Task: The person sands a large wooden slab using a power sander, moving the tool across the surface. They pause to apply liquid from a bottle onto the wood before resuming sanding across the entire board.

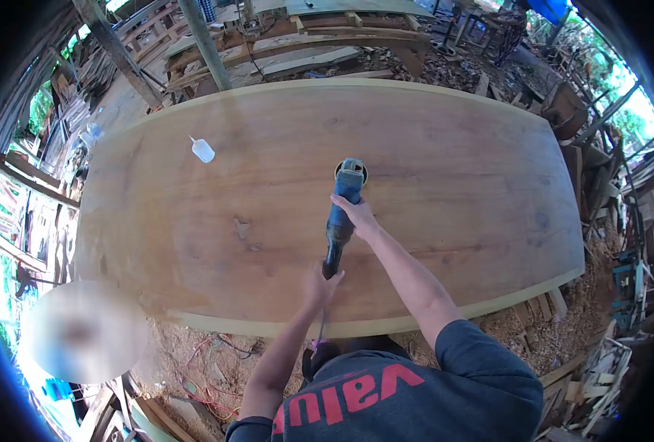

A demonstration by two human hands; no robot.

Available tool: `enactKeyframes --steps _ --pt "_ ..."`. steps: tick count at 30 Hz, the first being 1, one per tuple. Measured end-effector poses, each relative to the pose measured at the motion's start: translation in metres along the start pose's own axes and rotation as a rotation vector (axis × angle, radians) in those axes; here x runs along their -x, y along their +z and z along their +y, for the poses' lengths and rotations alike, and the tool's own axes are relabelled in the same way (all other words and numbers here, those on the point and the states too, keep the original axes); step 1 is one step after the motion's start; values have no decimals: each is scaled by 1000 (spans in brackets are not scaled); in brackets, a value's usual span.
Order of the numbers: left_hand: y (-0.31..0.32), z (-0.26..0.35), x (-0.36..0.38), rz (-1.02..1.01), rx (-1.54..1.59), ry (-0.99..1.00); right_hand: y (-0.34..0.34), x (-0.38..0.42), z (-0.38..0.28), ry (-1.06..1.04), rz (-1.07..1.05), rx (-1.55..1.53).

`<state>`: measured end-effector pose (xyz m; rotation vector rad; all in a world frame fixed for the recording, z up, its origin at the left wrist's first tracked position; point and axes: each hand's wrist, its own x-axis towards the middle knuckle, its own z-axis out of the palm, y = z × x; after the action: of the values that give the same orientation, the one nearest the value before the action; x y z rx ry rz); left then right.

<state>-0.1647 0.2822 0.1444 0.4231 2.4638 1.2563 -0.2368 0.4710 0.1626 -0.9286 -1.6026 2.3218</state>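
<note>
A blue and black angle grinder (341, 217) rests with its round head on a large wooden tabletop (445, 206), handle toward my body. My right hand (358, 216) grips the tool's body near the head. Around the rear end of the handle my left hand (322, 283) is wrapped. The disc under the head shows only as a thin yellowish rim. From the handle's end a cord (322, 324) runs down toward me. A small white squeeze bottle (203, 151) with a thin nozzle lies on the tabletop, to the upper left, apart from both hands.
The tabletop has pale edges and a light, chipped-looking patch (241, 227) left of the grinder. Beyond the far edge lie stacked planks (308, 62) and wooden posts (205, 44). Sawdust and tangled cords (208, 372) cover the ground at the near left. Scrap wood (599, 383) is piled at right.
</note>
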Motion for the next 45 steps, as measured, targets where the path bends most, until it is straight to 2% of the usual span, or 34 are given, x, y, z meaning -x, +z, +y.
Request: enactKeyframes --steps 4,5,7,8,10,13,15,17,19,21,23,25,26,28,29,30,31,32,33,34,35,37,39,41,43,45 --pt "-6 1 12 17 9 46 -16 10 18 -5 -28 143" --pt "-7 1 15 8 16 74 -22 23 20 -39 29 206" --pt "-9 -4 21 -57 65 9 -44 44 32 18 -84 215" --pt "-5 -14 21 -10 39 82 -54 56 43 1 -62 217" --pt "-7 -25 19 -45 34 127 -67 83 71 -109 124 164" --pt "-16 -40 14 -120 -35 181 -98 135 94 -95 173 276" --pt "-20 -49 11 -166 70 36 -116 172 99 15 131 198" --pt "-23 -65 -6 -183 59 59 -132 193 107 18 169 153" --pt "-35 -45 -23 -56 28 171 -148 202 111 30 204 102" --pt "-43 -13 -51 -128 341 138 -166 198 108 -24 288 272" --pt "-50 41 -56 18 214 309 -181 188 95 -107 366 732" --pt "-56 103 -44 -128 375 281 -176 186 74 -387 517 776" --pt "-53 124 -39 -133 377 291 -165 195 46 -470 538 803" --pt "-44 155 -26 -93 555 472 -138 224 -16 -674 587 868" --pt "-44 171 -13 -96 554 477 -129 231 -40 -796 618 902" --pt "-45 188 -1 -23 476 565 -126 229 -62 -800 627 898" --pt "-42 197 6 46 399 645 -126 228 -79 -929 681 945" --pt "-29 190 0 39 400 642 -129 229 -86 -1055 730 994" --pt "-8 174 -17 39 118 606 -137 223 -84 -1054 725 997" --pt "9 160 -36 42 -166 565 -146 210 -80 -650 668 1117" --pt "21 142 -52 50 -167 574 -155 195 -80 -249 600 1201" --pt "37 116 -78 -247 35 354 -176 190 -69 -332 581 1216" --pt "30 136 -83 -305 9 317 -202 176 -62 -384 550 1233" --pt "33 135 -82 -373 -27 237 -218 163 -44 -274 566 1191" --pt "45 154 -105 -429 168 270 -226 148 -47 -328 565 1154" --pt "33 206 -94 -458 48 430 -230 141 -62 -375 585 1115"
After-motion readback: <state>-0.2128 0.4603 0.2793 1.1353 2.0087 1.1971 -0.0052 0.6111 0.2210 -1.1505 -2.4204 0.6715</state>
